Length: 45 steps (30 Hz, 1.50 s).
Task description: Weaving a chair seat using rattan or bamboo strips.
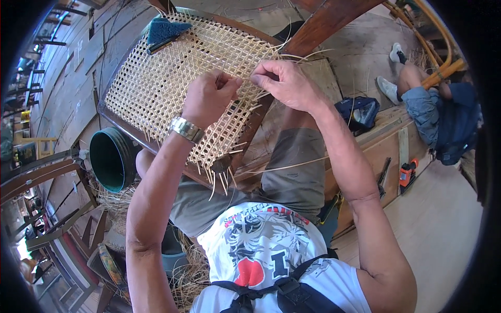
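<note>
A wooden chair seat with woven cane webbing (148, 78) lies tilted across my lap, loose strand ends sticking out along its right and near edges. My left hand (209, 96), with a metal watch at the wrist, is closed in a pinch above the middle of the weave. Facing it, my right hand (289, 86) pinches thumb against forefinger near the right edge of the seat. A thin cane strand seems to run between the two sets of fingertips; its ends are hard to make out. On the far left of the weave rest a blue cloth (166, 31) and a dark slim tool (160, 46).
A dark green bucket (112, 159) lies by my left knee, with cane scraps (193, 276) below. To the right are a dark blue bag (357, 112), an orange-and-black tool (408, 175) and a seated person (422, 112). A wooden chair leg (329, 26) rises beyond my right hand.
</note>
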### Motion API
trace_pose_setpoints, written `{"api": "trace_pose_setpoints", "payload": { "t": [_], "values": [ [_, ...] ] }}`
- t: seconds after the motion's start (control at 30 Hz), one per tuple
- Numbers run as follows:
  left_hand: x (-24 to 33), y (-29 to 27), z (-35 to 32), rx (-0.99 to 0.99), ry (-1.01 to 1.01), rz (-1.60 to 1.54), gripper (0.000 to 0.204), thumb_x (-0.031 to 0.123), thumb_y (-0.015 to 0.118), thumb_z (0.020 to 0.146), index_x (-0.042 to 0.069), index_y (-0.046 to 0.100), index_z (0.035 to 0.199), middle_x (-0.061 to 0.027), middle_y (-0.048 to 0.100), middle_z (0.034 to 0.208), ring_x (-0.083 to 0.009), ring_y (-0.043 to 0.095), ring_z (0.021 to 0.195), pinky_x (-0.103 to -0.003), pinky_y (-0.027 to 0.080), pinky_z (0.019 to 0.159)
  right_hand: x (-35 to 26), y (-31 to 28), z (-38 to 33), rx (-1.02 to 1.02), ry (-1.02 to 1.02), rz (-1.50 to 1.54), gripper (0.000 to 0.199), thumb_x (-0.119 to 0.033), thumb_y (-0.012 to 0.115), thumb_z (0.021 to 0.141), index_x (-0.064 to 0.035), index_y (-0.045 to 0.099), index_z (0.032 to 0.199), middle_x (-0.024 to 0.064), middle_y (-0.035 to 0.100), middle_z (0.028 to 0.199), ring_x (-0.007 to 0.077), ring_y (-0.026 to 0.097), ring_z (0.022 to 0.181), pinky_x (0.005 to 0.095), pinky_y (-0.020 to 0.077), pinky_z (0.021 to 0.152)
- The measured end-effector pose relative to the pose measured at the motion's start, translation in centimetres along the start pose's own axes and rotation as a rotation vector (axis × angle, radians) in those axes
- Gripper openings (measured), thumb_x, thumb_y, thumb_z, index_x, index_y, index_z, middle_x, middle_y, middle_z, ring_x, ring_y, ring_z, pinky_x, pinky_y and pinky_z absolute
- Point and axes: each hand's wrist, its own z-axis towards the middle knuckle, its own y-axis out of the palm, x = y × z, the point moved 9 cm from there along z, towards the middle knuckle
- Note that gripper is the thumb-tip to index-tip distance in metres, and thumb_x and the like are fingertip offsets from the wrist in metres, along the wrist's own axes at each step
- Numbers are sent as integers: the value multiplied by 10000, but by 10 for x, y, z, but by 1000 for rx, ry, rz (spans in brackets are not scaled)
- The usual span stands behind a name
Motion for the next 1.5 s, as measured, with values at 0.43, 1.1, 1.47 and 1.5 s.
{"api": "trace_pose_setpoints", "payload": {
  "t": [0.43,1.1,1.47,1.5],
  "values": [
    [-15,-34,-27,55,-56,195,337,361,690,935,26,687,892,-36,654,649,-106,557,555,-295,416,521,14,-1,-5,94,93,54,132,-125,700,899,-2,719,942,-15,670,796,48,590,761,249,495,713],
    [-71,12,-4,-116,-145,-1145,244,281,641,986,97,681,1141,-8,676,938,-41,407,594,-182,293,498,4,-28,-69,343,-55,58,294,-215,691,959,-26,630,1176,-3,654,962,79,594,888,249,516,794],
    [-204,-33,-21,-72,-272,-1212,278,147,544,1046,-43,577,1245,-167,665,1259,-144,700,964,-222,595,770,170,-115,-507,676,1050,-483,335,-280,686,919,-7,640,1108,173,656,1006,326,655,947,403,520,872],
    [-211,-39,-30,-40,-188,-1244,294,139,538,1046,-53,557,1269,-175,666,1252,-160,701,981,-226,598,784,175,-96,-534,704,1154,-501,367,-277,687,914,1,617,1143,195,637,1051,360,640,985,426,511,893]
  ]
}}
